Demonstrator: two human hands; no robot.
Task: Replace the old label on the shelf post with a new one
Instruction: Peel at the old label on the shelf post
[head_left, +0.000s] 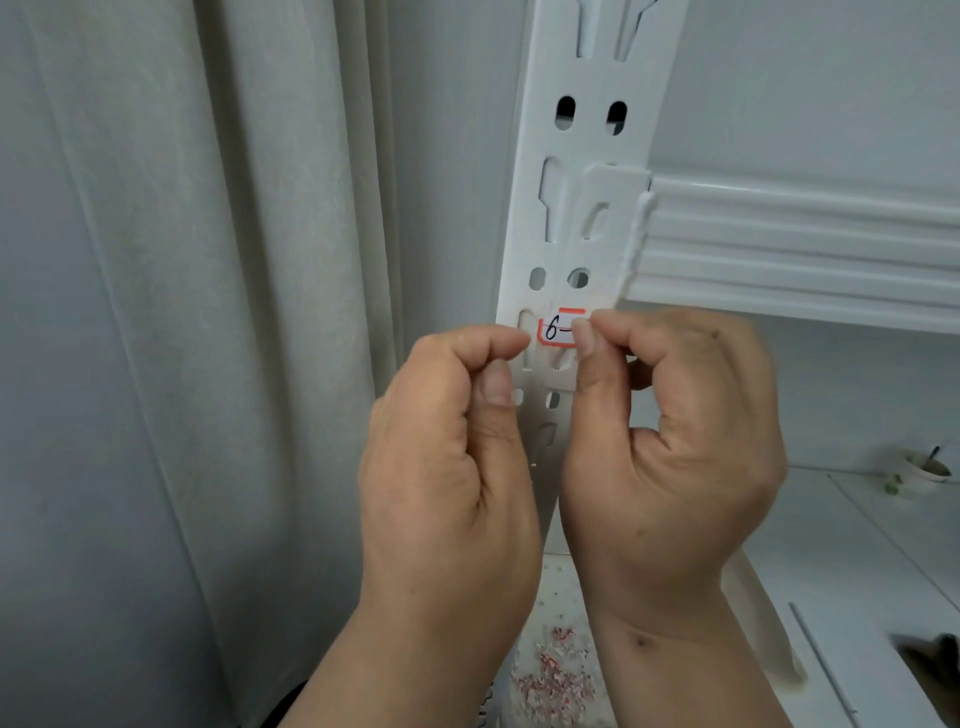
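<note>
White-painted metal forms the shelf post (576, 208), which rises through the middle of the view with rows of slots and keyhole cut-outs. Both hands are raised in front of it, wrists at 6 o'clock, knuckles curled, thumbs pointing up. The right hand (675, 441) pinches the right end of the label (558, 330) between thumb and forefinger, the thumb tip lying over part of the writing. The left hand (447, 457) is clenched loosely with thumb pressed to forefinger, its fingertip just at the label's left edge; whether it actually grips the paper cannot be told. The label is a small white sticker with a red-orange border and a handwritten black "6-", sitting against the post face just above the hands, below a pair of oval holes. At 3 o'clock a ribbed white shelf beam (805, 244) joins the post. Red-and-white paper shreds (556, 680) lie at 6 o'clock, between the wrists.
</note>
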